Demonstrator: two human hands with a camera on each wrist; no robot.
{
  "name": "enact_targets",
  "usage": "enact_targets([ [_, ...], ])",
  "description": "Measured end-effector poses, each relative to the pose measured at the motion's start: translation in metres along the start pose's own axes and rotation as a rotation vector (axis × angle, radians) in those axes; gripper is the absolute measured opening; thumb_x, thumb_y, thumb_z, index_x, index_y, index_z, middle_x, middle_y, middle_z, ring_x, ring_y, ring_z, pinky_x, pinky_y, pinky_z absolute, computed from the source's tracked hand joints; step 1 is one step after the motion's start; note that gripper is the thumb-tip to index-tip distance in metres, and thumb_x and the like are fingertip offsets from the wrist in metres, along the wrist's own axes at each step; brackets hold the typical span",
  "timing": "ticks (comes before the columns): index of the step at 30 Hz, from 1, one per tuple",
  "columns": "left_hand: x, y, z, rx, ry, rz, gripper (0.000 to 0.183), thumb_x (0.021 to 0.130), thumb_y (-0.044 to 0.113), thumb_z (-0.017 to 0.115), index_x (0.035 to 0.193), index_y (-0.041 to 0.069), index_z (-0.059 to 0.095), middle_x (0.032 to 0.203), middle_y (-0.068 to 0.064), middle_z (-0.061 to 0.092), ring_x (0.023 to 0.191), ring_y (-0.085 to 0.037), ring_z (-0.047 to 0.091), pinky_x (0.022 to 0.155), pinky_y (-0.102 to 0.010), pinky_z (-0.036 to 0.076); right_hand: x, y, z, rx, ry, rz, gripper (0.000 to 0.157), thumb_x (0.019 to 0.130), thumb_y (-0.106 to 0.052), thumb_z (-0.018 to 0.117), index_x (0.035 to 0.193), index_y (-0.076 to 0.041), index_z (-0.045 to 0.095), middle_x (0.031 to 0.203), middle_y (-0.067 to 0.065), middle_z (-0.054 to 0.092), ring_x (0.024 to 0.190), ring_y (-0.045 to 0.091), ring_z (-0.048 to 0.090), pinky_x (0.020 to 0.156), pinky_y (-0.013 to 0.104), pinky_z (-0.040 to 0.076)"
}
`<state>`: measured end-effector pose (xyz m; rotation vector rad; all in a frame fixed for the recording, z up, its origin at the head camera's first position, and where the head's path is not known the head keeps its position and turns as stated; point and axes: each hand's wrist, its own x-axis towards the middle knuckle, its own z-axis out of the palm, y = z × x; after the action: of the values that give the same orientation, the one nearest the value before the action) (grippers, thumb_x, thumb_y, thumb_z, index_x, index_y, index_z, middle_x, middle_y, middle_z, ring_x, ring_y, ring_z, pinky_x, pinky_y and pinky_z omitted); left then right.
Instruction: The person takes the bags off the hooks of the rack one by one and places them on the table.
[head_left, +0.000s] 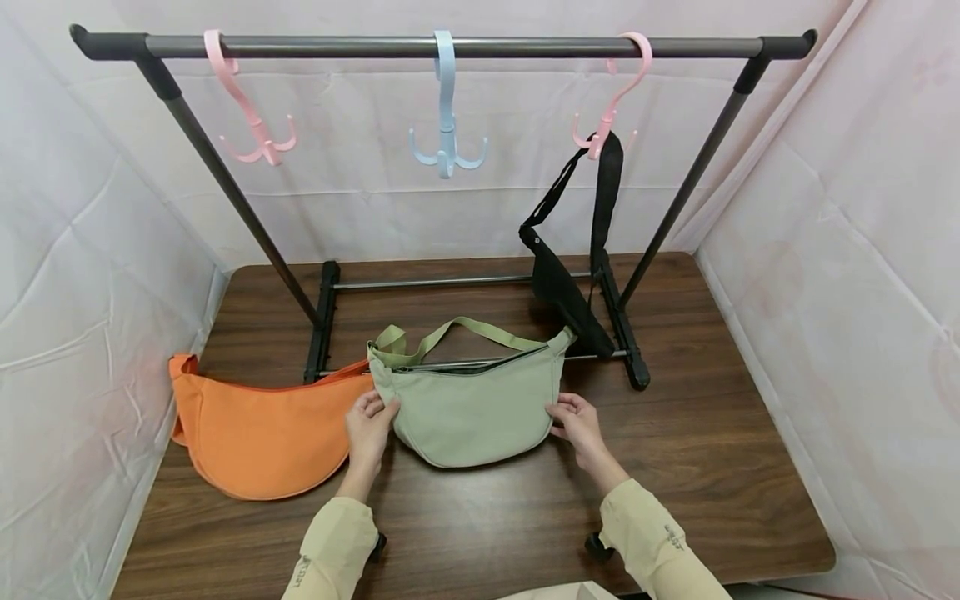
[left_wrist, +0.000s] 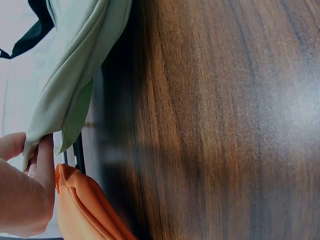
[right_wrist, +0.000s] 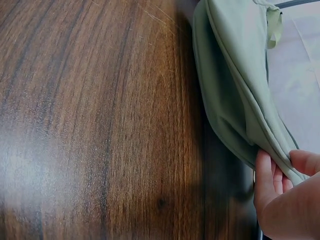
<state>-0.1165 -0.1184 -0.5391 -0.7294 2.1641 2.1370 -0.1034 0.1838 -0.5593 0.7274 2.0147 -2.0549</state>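
A sage-green crossbody bag (head_left: 476,412) with a lighter green strap (head_left: 480,327) is spread between both hands in the head view, its dark zipper along the top. My left hand (head_left: 369,429) pinches its left side edge between thumb and fingers. On the opposite edge, my right hand (head_left: 576,425) pinches the fabric the same way. The left wrist view shows the bag's folded side (left_wrist: 75,75) gripped at its end. In the right wrist view, fingers lie under the edge with the thumb on top. An orange bag (head_left: 270,433) lies left of the green one, close by the left hand.
Behind stands a dark metal rack, its top bar (head_left: 337,47) carrying two pink hooks (head_left: 255,125) and a blue hook (head_left: 446,125). A black bag (head_left: 562,283) hangs from the right pink hook. White fabric walls (head_left: 840,250) enclose the wooden table (head_left: 697,467).
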Motion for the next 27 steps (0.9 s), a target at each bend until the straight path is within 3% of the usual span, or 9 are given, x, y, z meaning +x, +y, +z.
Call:
enact_targets([
  [13,0.001,0.000,0.000,0.148,0.061,0.005,0.034,0.082,0.009,0.065,0.113,-0.001,0.058,0.094,-0.013,0.068,0.064,0.008,0.055,0.055,-0.012,0.045,0.003,0.004,0.003,-0.006,0.012,-0.006,0.028,0.084,-0.005,0.059,0.110,0.005,0.051,0.081,-0.002,0.058,0.070,0.004,0.057,0.061,0.022,0.051],
  [22,0.007,-0.003,0.003,0.216,0.088,0.035,0.035,0.082,0.012,0.066,0.114,0.000,0.059,0.104,-0.022,0.065,0.091,-0.023,0.065,0.059,-0.011,0.044,0.007,0.008,0.004,0.003,0.024,-0.005,0.027,0.083,-0.003,0.059,0.108,0.006,0.052,0.078,-0.004,0.057,0.068,0.003,0.056,0.059,0.021,0.050],
  [27,0.011,-0.008,0.005,0.224,0.128,0.057,0.035,0.081,0.010,0.067,0.113,-0.001,0.061,0.102,-0.022,0.065,0.090,-0.026,0.065,0.060,-0.013,0.045,0.006,0.010,0.004,0.007,0.031,-0.021,0.028,0.083,-0.003,0.059,0.107,0.008,0.051,0.079,-0.001,0.057,0.067,0.004,0.056,0.058,0.021,0.051],
])
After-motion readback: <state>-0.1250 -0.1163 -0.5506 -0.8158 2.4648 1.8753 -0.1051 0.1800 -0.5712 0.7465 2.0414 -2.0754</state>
